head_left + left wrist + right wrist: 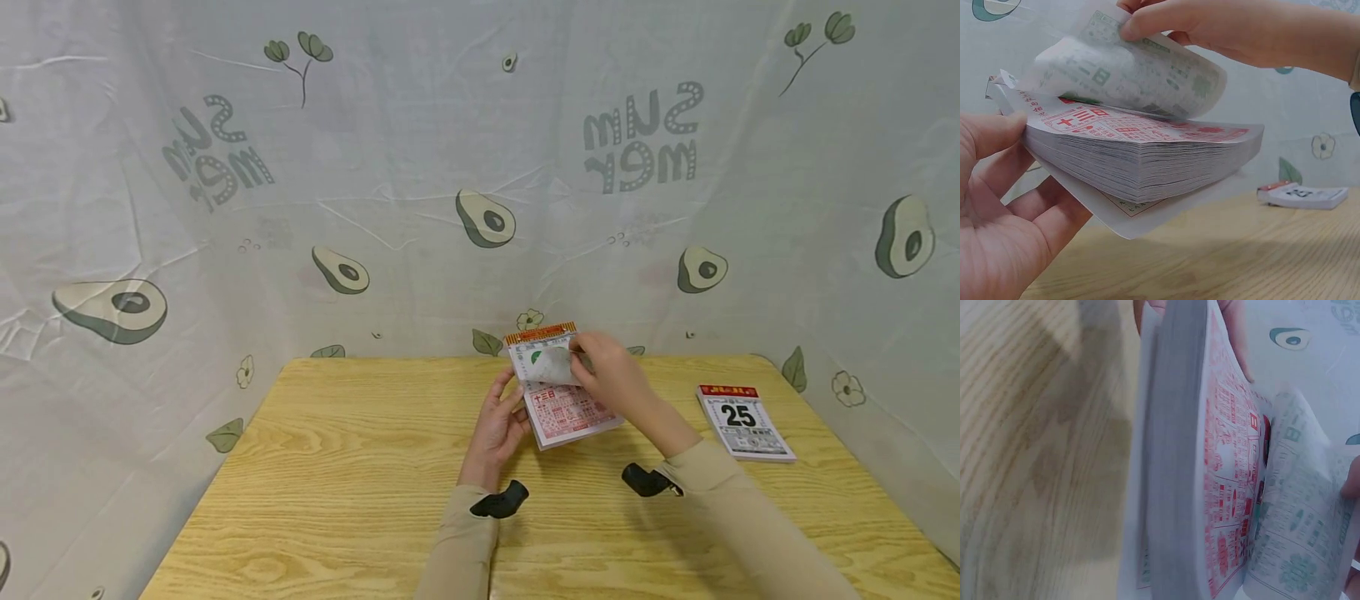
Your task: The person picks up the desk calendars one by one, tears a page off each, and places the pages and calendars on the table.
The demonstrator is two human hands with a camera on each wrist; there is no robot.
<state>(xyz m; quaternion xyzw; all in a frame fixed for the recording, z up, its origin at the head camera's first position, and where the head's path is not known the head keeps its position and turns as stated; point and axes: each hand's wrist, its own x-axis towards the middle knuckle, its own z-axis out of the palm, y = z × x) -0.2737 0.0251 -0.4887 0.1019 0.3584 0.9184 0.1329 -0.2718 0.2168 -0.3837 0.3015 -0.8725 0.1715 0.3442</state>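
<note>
A thick tear-off calendar with a red and gold header is held above the table, tilted. My left hand grips its left edge, thumb on the front and fingers behind, as the left wrist view shows. Between thumb and fingers my right hand pinches the top sheet, a thin page with green print. That sheet is lifted and curls back towards the header. Beneath it lies a page with red print. The backing board stands apart from the page block at the lower end.
A second calendar showing a black 25 lies flat at the right side of the wooden table. Behind the table hangs a pale curtain with avocado prints. Black wrist mounts sit at both cuffs.
</note>
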